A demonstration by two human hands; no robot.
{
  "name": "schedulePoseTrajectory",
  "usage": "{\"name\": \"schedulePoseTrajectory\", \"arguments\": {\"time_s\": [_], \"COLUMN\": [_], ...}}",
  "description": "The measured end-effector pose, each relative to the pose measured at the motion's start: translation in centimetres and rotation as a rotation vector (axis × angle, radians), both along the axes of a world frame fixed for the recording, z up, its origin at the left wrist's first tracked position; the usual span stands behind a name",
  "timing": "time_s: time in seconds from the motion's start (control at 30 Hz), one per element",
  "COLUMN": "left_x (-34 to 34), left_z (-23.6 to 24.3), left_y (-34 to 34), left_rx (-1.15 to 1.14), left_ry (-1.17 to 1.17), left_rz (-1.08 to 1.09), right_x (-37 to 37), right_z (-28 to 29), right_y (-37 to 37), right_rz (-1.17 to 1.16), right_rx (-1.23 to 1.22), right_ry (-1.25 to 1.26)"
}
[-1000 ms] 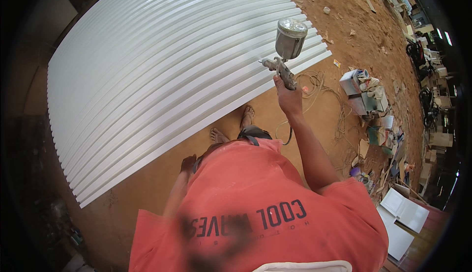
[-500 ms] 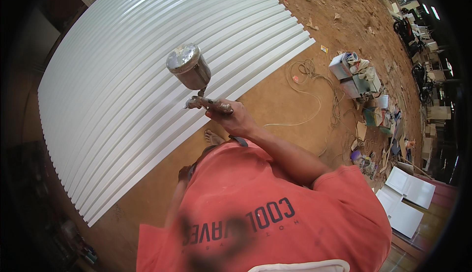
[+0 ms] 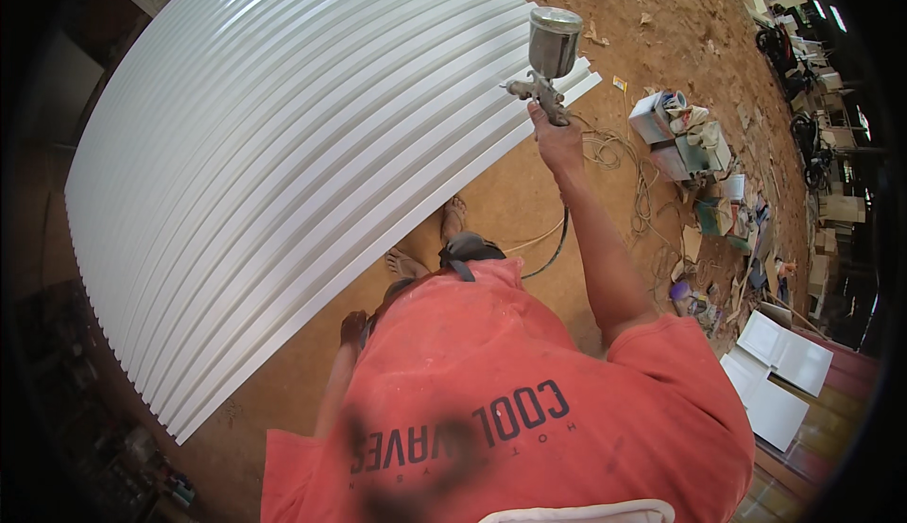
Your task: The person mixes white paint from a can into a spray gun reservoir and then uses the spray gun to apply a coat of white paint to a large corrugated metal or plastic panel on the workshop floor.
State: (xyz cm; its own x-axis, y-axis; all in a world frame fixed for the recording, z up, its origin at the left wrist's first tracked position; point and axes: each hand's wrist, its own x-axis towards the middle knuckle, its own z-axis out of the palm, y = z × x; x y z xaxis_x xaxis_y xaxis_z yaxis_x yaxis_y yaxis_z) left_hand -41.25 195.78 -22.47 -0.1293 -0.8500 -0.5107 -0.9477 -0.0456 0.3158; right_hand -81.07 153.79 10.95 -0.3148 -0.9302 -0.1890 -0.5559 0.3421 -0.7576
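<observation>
Broadly, from the left, white strips [image 3: 312, 154] lie side by side in a wide sheet, long axes running from lower left to upper right, bowed by the lens; next, the left hand [image 3: 353, 327] hangs beside the waist, well apart from the right one, too dark to tell whether its fingers are curled; two feet [image 3: 455, 216] stand near the strips' edge; the spray gun [image 3: 540, 88] is up by the strips' right ends, nozzle pointing left across them, body slanting down to the right, its metal cup [image 3: 555, 43] nearly upright on top; the right hand [image 3: 559, 145] is wrapped round its grip.

Around these, the red shirt [image 3: 453, 334] fills the lower middle; a dark hose [image 3: 558, 254] curves beside the right forearm [image 3: 600, 240]; pale coils [image 3: 644, 202] lie on the brown ground [image 3: 510, 192]; then come boxes [image 3: 650, 117] and, lower right, white panels [image 3: 784, 353].

The farthest strips are cut off above; a dark blur [image 3: 416, 457] covers part of the shirt; the cup masks some strip ends; whether spray leaves the nozzle is unclear.
</observation>
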Motion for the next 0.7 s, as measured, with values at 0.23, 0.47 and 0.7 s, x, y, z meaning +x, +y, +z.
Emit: {"name": "schedulePoseTrajectory", "arguments": {"time_s": [0.23, 0.47, 0.7], "left_x": [-2.1, -0.8, 0.0], "left_z": [2.0, 0.2, 2.9], "left_y": [-5.2, -5.8, -5.4], "left_rx": [-0.011, -0.042, -0.132], "left_ry": [0.18, 0.295, 0.39], "left_rz": [0.083, 0.073, 0.161], "right_x": [-8.5, -10.4, -3.5], "right_z": [0.2, 2.0, 1.1], "right_y": [-3.4, -1.5, 8.3], "right_rz": [-0.259, -0.385, -0.185], "right_rx": [-0.157, -0.249, -0.164], "right_ry": [0.036, 0.133, -0.166]}}
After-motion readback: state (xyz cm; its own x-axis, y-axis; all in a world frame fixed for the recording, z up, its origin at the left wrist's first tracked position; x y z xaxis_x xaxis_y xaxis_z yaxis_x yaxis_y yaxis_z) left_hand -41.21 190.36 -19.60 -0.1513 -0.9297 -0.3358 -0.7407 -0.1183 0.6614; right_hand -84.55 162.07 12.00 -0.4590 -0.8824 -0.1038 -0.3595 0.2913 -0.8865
